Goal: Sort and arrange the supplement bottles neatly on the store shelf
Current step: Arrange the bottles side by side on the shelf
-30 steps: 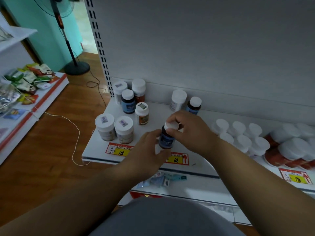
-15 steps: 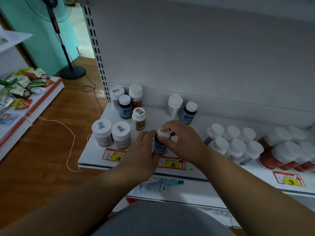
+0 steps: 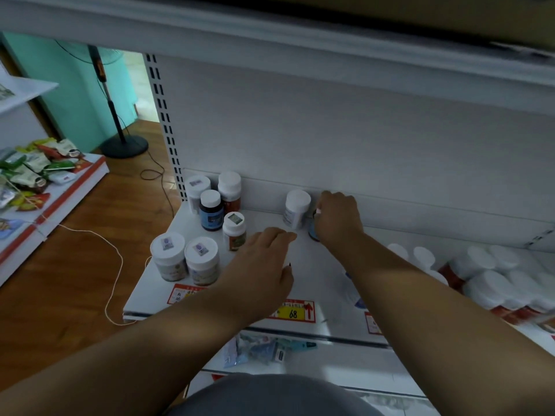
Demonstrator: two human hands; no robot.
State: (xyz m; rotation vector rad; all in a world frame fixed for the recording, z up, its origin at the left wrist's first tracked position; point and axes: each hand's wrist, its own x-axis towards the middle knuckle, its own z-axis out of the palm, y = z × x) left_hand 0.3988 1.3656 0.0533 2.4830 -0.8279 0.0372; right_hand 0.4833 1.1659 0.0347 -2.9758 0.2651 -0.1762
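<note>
My right hand [image 3: 338,219] grips a dark blue-label bottle [image 3: 313,231] at the back of the white shelf [image 3: 315,268], right beside a white bottle [image 3: 295,209]. Most of the blue bottle is hidden under my fingers. My left hand [image 3: 262,265] hovers over the shelf middle with relaxed fingers, holding nothing. At the shelf's left stand a blue-label bottle [image 3: 211,210], a red-label one [image 3: 229,190], a small brown one [image 3: 234,231] and two wide white-capped jars [image 3: 168,256] [image 3: 201,261].
Rows of white-capped bottles [image 3: 423,256] and red-label jars [image 3: 486,283] fill the shelf's right. Price tags [image 3: 295,310] line the front edge. A lower shelf holds blue packets [image 3: 258,349]. To the left are a snack shelf [image 3: 39,172], a fan stand [image 3: 124,145] and a floor cord [image 3: 115,265].
My right hand carried the blue-label bottle from the shelf front to the back beside the white bottle. My left hand let go of it and stayed near the middle.
</note>
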